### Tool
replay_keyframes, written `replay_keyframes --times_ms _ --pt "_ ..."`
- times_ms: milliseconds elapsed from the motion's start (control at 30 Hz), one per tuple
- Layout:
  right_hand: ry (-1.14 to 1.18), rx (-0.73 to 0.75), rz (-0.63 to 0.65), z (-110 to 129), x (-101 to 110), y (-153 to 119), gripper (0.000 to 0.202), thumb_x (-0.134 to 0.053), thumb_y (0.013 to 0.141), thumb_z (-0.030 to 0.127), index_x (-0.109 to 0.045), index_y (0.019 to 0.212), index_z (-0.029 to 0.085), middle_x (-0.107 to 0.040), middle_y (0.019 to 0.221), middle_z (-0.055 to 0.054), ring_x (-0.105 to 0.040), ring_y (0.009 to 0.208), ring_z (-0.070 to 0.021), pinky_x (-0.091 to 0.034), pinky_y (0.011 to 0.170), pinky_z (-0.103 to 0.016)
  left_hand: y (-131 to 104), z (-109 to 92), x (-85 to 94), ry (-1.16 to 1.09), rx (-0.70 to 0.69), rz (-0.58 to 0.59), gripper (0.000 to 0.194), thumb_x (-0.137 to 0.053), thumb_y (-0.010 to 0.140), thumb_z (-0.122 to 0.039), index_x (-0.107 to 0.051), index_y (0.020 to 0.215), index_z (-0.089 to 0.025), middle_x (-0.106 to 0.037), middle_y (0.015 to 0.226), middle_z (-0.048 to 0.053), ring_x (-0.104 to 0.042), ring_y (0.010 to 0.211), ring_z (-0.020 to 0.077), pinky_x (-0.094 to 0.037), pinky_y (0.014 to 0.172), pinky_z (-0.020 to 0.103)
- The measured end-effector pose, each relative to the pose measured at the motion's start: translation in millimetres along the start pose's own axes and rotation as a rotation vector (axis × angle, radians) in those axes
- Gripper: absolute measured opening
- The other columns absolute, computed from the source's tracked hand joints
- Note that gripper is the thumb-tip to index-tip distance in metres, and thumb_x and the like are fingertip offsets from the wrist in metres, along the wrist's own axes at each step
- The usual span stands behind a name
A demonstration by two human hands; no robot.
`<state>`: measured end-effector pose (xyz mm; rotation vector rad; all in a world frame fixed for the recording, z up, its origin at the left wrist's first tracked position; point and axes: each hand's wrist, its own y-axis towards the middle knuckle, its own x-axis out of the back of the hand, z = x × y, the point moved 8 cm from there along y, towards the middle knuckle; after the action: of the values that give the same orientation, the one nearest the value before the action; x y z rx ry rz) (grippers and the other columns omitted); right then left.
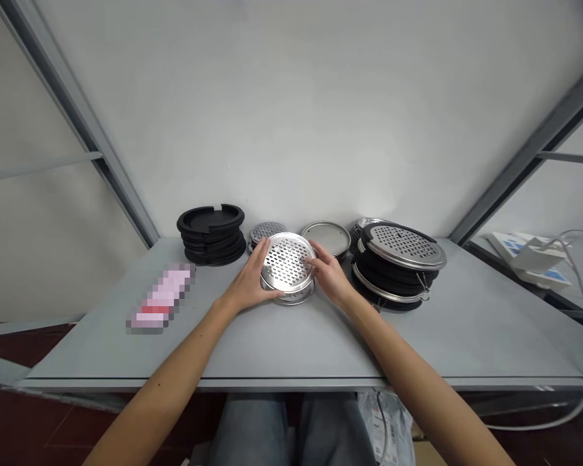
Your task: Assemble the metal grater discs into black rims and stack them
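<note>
Where a lower metal disc (296, 299) shows its near rim, the slotted metal disc (287, 261), round, no long axis, lies between both hands, left hand (247, 283) spread round its left edge, right hand (331, 278) with bent fingers on the right rim, plain round plate (326, 238) beyond, rightward.

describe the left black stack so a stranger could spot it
On the grey table, look near the wall, left of the left hand. The black stack there has a notched rim on top. Unlike the right stack, no metal disc covers it.
</note>
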<state>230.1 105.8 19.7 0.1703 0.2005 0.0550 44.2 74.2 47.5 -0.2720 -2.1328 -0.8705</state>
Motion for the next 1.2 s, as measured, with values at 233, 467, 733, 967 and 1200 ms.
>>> replay_keyframes --times_ms 233,467,733,967,1200 --pt "-0.363 0.171 0.111 12 3 -2 0.074 -0.073 0.073 0.034 -0.046 0.141 0.023 -0.052 0.141 -0.008 -0.049 0.129 -0.0298 -0.036 0.11 -0.049 0 2 5.9 -0.04 -0.007 -0.081 0.129 -0.084 0.06 -0.053 0.002 0.153 -0.026 -0.016 0.158 0.017 -0.022 0.143 0.0382 -0.027 0.114 0.054" --pt "-0.497 0.225 0.287 20 -3 -11 0.112 -0.087 0.055 0.037 -0.03 0.149 0.022 -0.034 0.153 -0.013 -0.036 0.139 -0.0316 -0.025 0.115 -0.051 1 11 12.6 -0.087 0.014 -0.104 0.127 -0.083 0.059 -0.055 -0.003 0.153 -0.023 -0.032 0.152 0.019 -0.032 0.14 0.0371 -0.03 0.112 0.052" --pt "-0.569 0.346 0.327 25 -4 -12 0.104 -0.089 0.051 0.037 -0.043 0.142 0.02 -0.049 0.142 -0.014 -0.047 0.129 -0.0341 -0.036 0.109 -0.05 1 13 3.9 -0.088 0.044 -0.015 0.125 -0.083 0.059 -0.053 -0.008 0.153 -0.023 -0.042 0.146 0.019 -0.041 0.134 0.0359 -0.036 0.108 0.05" --pt "-0.589 0.34 0.348 29 -5 -15 0.094 -0.088 0.052 0.038 -0.05 0.135 0.019 -0.056 0.133 -0.013 -0.053 0.122 -0.0331 -0.042 0.105 -0.046 -1 13 -2.5 -0.089 0.09 0.056 0.121 -0.082 0.059 -0.054 -0.013 0.153 -0.023 -0.048 0.142 0.017 -0.046 0.131 0.0361 -0.041 0.105 0.048" --pt "-0.754 0.305 0.396 16 -4 -11 0.083 -0.086 0.052 0.047 -0.056 0.124 0.017 -0.06 0.122 -0.014 -0.057 0.113 -0.0331 -0.045 0.099 -0.047 -7 18 -17.0 -0.013 0.13 0.19 0.113 -0.075 0.065 -0.061 -0.016 0.152 -0.021 -0.048 0.142 0.019 -0.049 0.128 0.0372 -0.044 0.101 0.049"
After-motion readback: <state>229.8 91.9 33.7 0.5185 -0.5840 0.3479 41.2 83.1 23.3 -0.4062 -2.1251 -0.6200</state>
